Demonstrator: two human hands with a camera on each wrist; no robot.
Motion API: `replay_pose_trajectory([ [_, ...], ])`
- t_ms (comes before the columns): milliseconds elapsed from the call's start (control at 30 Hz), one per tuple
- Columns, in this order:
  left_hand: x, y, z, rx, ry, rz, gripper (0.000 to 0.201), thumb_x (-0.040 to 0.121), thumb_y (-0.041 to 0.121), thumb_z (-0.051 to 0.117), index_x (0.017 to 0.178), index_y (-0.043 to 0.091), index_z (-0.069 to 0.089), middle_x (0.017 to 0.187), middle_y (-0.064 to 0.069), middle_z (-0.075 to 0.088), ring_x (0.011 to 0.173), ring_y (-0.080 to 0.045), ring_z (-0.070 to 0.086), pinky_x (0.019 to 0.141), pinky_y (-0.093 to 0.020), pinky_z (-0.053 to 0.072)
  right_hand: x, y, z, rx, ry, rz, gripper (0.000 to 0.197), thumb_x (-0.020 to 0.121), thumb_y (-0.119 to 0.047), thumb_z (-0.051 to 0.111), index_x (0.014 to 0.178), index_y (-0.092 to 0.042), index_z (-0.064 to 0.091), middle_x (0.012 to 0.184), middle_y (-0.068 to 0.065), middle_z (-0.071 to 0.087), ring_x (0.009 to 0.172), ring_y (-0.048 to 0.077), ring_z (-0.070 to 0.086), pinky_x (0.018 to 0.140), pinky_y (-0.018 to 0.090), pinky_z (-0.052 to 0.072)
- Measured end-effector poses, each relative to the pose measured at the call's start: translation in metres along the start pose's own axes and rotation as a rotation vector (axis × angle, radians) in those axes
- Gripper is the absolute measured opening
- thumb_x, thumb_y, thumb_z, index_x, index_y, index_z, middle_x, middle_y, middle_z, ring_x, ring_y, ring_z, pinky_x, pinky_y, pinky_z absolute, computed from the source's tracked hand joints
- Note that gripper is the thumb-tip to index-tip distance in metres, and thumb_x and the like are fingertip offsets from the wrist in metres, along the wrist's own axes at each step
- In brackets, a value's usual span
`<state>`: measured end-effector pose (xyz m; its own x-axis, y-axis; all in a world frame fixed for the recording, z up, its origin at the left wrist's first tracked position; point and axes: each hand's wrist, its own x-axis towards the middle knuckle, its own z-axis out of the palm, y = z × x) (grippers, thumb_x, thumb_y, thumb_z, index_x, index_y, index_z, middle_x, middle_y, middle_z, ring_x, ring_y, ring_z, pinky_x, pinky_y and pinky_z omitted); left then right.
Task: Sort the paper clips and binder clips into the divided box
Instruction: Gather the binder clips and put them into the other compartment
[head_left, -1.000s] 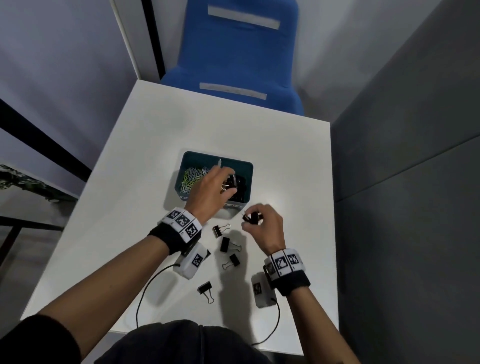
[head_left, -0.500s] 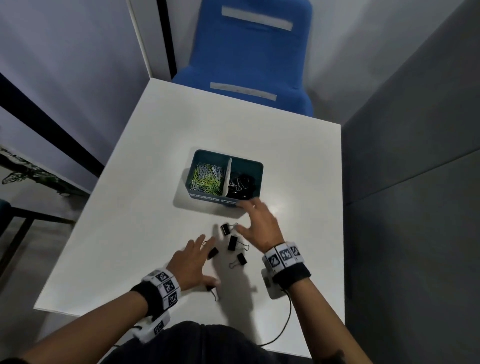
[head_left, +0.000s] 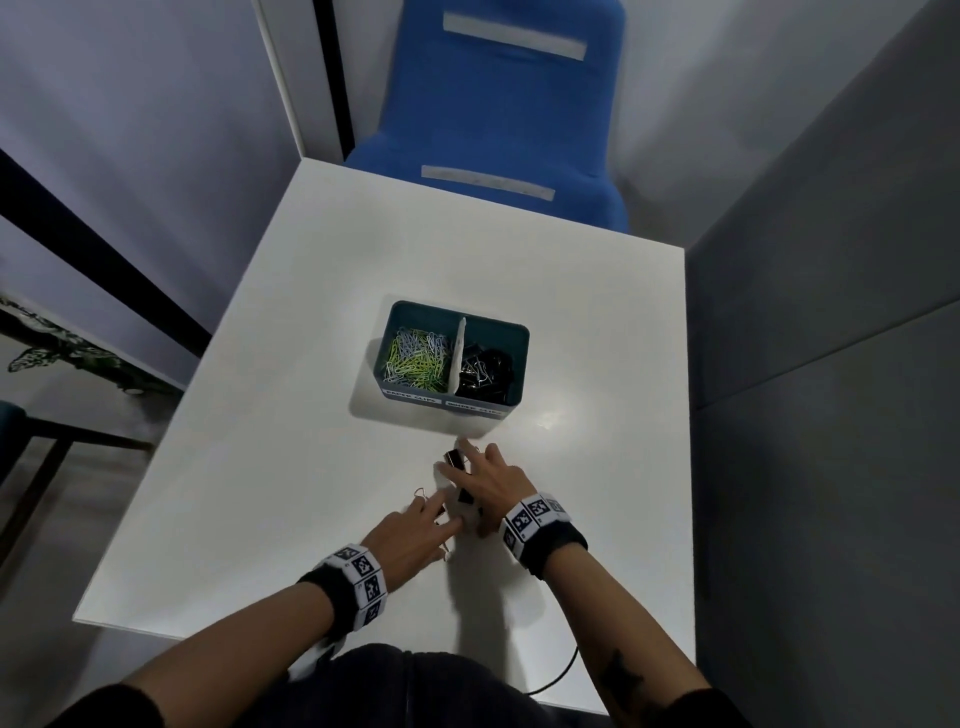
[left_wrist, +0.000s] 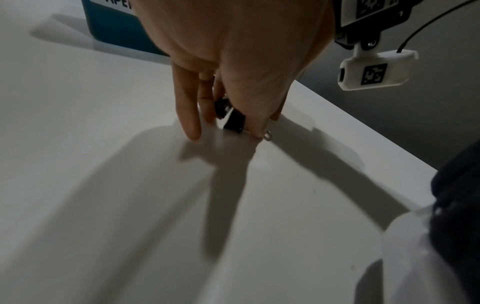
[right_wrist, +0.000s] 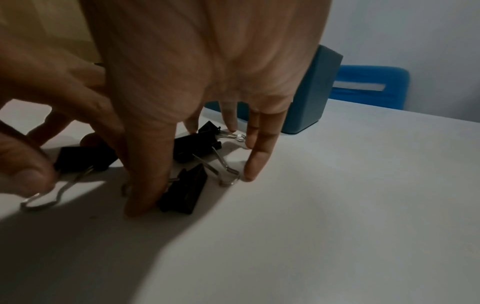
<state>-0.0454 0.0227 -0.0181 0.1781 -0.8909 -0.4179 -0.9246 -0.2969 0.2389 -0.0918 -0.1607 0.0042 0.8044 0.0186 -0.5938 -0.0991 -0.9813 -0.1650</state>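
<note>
A teal divided box (head_left: 498, 410) sits mid-table, with coloured paper clips (head_left: 415, 358) in its left half and black binder clips (head_left: 483, 369) in its right half. Just in front of it, several loose black binder clips (right_wrist: 194, 148) lie bunched on the white table. My right hand (head_left: 493, 480) stands over them with its fingers (right_wrist: 252, 164) spread straight down to the table and its thumb against one clip (right_wrist: 184, 193). My left hand (head_left: 415, 530) reaches in from the left, its fingertips (right_wrist: 28, 176) on the wire handle of another clip (right_wrist: 85, 158), also seen as a black clip (left_wrist: 233, 121).
A blue chair (head_left: 498, 130) stands beyond the table's far edge (head_left: 467, 182). A grey partition (head_left: 831, 260) runs along the right side. Each wrist carries a white camera module (left_wrist: 374, 72) with a cable. Bare table surface lies left and right of the hands.
My left hand left the box's binder-clip half and came down to the clips near me. My right hand lowered and spread over them; the loose clips now lie closer together.
</note>
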Motion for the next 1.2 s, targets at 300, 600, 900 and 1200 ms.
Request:
replay_pose_trajectory([
  [300,0.011,0.011,-0.006,0.023,-0.068,0.060,0.054,0.058,0.036,0.086,0.096,0.027,0.049,0.110,-0.007,0.054,0.050,-0.019,0.053,0.037,-0.026,0.030,-0.008,0.001,0.016,0.253,0.132,0.067,0.040,0.081,-0.024,0.068,0.117,-0.020,0.051,0.128,0.014,0.036,0.103,0.037,0.047,0.068,0.042,0.051],
  [600,0.017,0.006,-0.024,-0.069,-0.061,-0.013,0.050,0.073,0.021,0.075,0.110,0.025,0.043,0.098,-0.002,0.051,0.052,-0.028,0.057,0.047,-0.030,0.029,-0.020,0.004,0.026,0.463,0.196,0.256,0.027,0.078,-0.017,0.069,0.101,-0.010,0.056,0.112,0.010,0.040,0.070,0.027,0.049,0.064,0.031,0.044],
  [900,0.016,-0.005,-0.040,-0.129,-0.095,-0.127,0.017,0.079,0.001,0.049,0.094,0.006,0.050,0.107,-0.012,0.048,0.069,-0.041,0.053,0.054,-0.038,0.026,-0.036,0.001,0.043,0.722,0.391,0.434,0.007,0.079,-0.021,0.066,0.082,-0.015,0.065,0.085,0.003,0.057,0.075,0.025,0.057,0.063,0.024,0.033],
  [1200,0.027,-0.008,-0.110,-0.477,0.106,-0.079,0.020,0.076,0.000,0.061,0.074,0.016,0.049,0.086,0.007,0.044,0.071,-0.016,0.050,0.062,-0.028,0.042,-0.062,0.011,0.029,0.989,0.571,0.512,0.021,0.059,-0.020,0.077,0.067,-0.028,0.060,0.074,-0.007,0.062,0.072,0.011,0.057,0.066,0.030,0.049],
])
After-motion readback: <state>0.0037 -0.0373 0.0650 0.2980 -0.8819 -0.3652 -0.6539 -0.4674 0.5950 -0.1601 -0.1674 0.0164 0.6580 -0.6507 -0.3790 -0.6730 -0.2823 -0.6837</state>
